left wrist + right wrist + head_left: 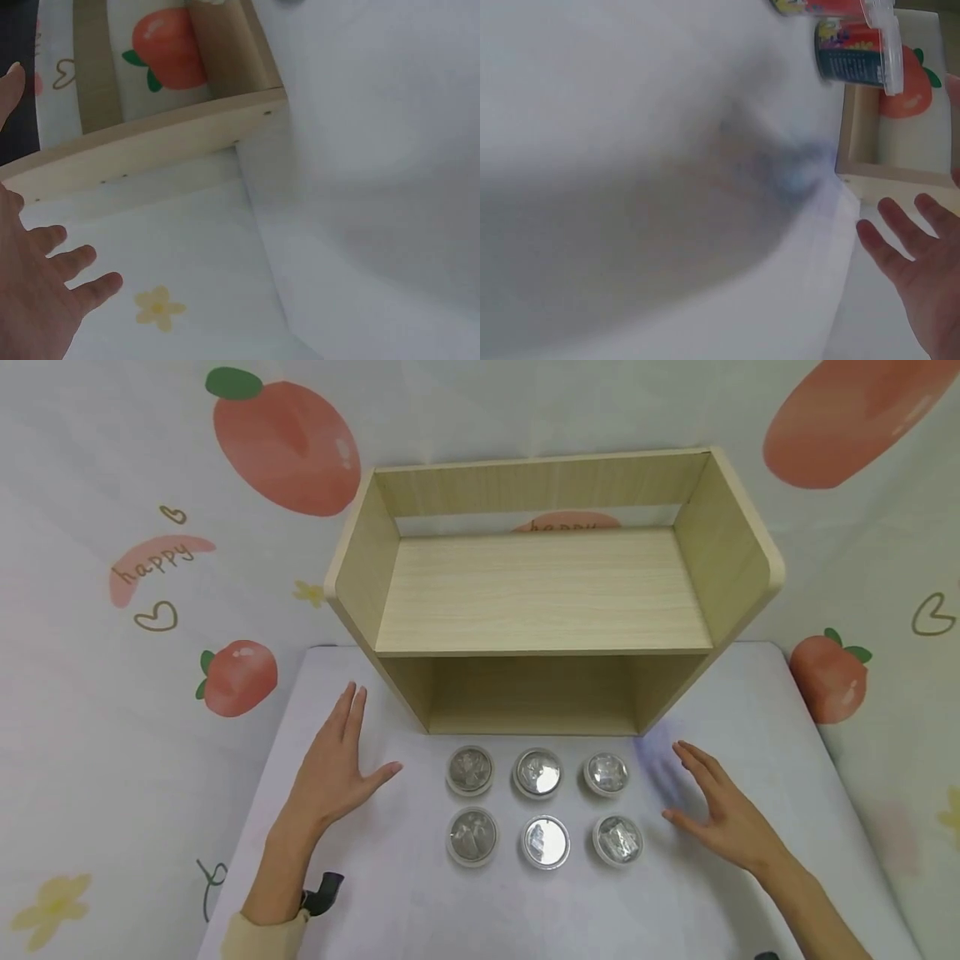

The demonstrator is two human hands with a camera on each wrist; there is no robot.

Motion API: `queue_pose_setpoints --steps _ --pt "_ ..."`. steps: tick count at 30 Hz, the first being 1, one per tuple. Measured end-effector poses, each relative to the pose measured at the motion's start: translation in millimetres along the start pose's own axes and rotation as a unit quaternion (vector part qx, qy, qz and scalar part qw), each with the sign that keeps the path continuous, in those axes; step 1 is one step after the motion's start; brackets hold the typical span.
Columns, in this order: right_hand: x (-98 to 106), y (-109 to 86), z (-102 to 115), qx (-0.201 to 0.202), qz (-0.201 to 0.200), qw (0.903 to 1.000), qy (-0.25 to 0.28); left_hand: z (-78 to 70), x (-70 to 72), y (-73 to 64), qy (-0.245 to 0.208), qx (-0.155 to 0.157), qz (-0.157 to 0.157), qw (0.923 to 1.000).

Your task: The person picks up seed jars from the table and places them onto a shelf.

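Several round cans with clear plastic lids stand in two rows on the white table, among them a back-left can (470,770), a front-middle can (546,842) and a back-right can (606,774). Colourful printed sides show on a can (851,56) in the right wrist view. To the left of the rows hovers my left hand (333,772), fingers straight and thumb spread, touching nothing. My right hand (723,818) is held to the right of the cans, its fingers extended and nothing in it. Behind the cans stands a pale wooden two-tier shelf (543,593).
The shelf's lower compartment (532,693) faces the cans, and its side panels (738,543) rise at both ends. A white cloth backdrop (67,710) printed with fruit surrounds the table (390,893). A black strap piece (324,893) sits at the left wrist.
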State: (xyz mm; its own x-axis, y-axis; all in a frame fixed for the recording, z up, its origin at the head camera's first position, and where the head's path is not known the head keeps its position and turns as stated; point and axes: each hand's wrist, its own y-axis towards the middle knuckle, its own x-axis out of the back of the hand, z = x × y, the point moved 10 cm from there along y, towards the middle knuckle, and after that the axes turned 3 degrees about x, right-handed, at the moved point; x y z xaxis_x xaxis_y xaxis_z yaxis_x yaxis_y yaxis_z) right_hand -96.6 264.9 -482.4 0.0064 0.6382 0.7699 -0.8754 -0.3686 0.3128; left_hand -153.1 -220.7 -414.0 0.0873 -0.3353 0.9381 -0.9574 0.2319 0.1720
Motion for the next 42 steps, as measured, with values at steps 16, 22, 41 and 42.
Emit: queue_pose_setpoints --steps 16,22,41,42 --pt "-21.5 -11.7 16.2 0.002 0.006 0.9904 0.138 -25.6 58.4 14.1 -0.088 -0.129 -0.205 0.9662" --pt "-26.8 -6.7 24.9 0.013 0.021 0.9859 0.165 -30.9 66.0 25.3 -0.110 -0.135 -0.201 0.9641" --pt "-51.7 -3.9 42.8 0.015 0.066 0.9655 0.252 -44.4 98.4 47.0 -0.177 -0.147 -0.227 0.9462" --pt "-52.3 -4.2 43.0 0.016 0.067 0.9647 0.254 -45.5 101.0 47.6 -0.181 -0.151 -0.233 0.9433"
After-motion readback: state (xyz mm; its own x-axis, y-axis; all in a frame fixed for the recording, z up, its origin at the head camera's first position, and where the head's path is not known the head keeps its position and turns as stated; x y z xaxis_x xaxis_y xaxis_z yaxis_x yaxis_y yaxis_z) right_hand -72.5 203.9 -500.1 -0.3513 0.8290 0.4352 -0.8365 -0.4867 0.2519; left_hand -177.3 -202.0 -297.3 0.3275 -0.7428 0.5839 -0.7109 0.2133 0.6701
